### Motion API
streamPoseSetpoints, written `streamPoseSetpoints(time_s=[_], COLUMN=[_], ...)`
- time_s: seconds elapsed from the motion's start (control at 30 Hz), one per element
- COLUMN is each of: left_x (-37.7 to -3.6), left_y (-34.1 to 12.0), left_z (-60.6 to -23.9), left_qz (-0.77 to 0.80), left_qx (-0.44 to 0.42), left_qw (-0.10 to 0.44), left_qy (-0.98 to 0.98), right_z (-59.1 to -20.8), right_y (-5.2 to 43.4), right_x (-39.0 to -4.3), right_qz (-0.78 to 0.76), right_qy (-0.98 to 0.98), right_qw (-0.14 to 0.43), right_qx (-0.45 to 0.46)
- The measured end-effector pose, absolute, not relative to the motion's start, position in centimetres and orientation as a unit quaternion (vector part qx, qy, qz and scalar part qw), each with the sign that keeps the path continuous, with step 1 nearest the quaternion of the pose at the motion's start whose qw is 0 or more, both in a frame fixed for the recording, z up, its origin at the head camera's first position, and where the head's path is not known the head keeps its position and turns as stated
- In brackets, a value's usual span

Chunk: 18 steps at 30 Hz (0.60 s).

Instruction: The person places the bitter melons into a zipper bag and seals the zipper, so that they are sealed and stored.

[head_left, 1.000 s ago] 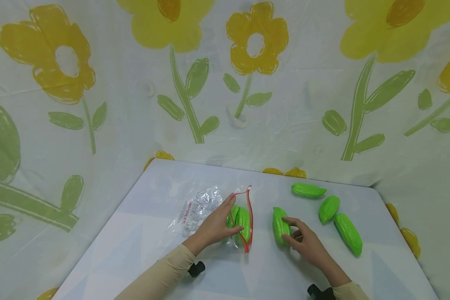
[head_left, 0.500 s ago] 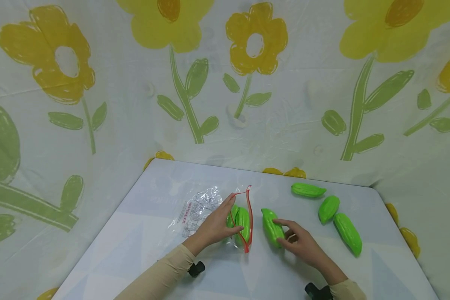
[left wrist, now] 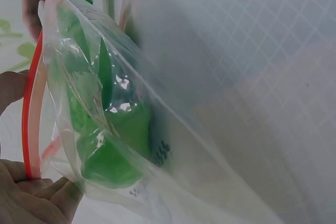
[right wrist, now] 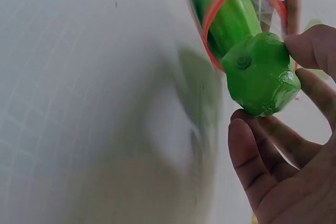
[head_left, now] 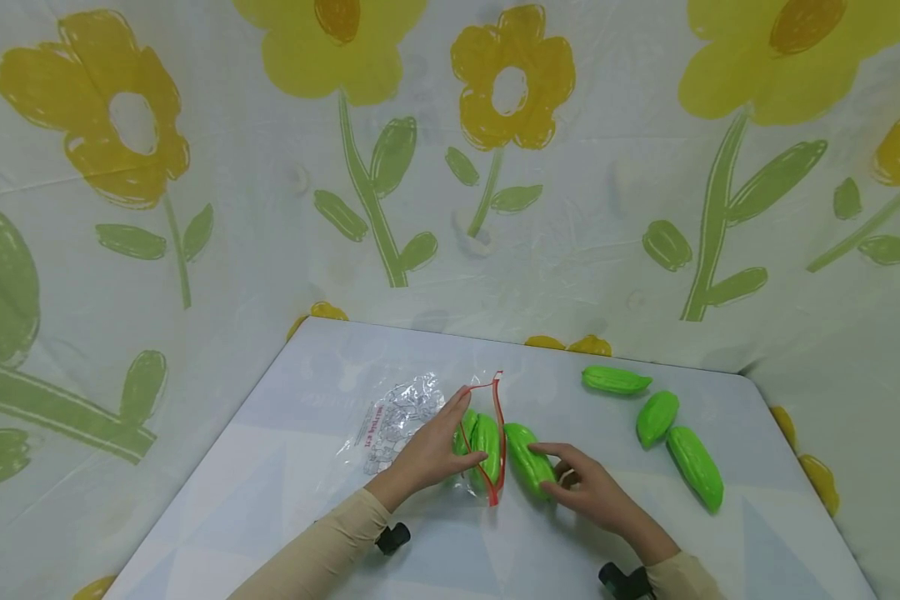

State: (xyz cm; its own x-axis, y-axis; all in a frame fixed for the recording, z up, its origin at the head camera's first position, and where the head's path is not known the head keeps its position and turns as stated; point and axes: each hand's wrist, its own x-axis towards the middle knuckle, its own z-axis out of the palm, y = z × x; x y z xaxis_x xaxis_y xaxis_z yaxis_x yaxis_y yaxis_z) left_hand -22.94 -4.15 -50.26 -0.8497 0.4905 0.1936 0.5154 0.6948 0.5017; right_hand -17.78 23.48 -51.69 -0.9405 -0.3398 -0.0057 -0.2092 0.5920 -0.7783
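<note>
Your left hand [head_left: 431,454] pinches the bag [head_left: 420,425] mouth open; your right hand [head_left: 592,493] grips a gourd [head_left: 527,458] at its 3 o'clock.

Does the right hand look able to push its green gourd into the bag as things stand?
Probably yes: the left hand holds the bag's red-rimmed mouth open, and the right hand has the gourd right beside it, nothing between.
</note>
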Motion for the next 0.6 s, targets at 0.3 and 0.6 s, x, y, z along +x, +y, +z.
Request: streamPoseSetpoints(time_s=[0.3,0.6], left_x=[-22.8,-22.8], left_y=[-4.0,-4.0], left_z=[-50.1,-50.1], left_qz=[-0.284,-0.286], left_qx=[-0.272,-0.269], left_qw=[0.02,0.021], left_qy=[-0.919,-0.919], right_z=[-52.3,-52.1], right_y=[23.2,22.4], right_x=[-18.5,-19.0], right_qz=[-0.425,-0.421], right_qy=[0.887,0.889], right_qw=[0.089,0.092], right_qx=[-0.156,-0.157])
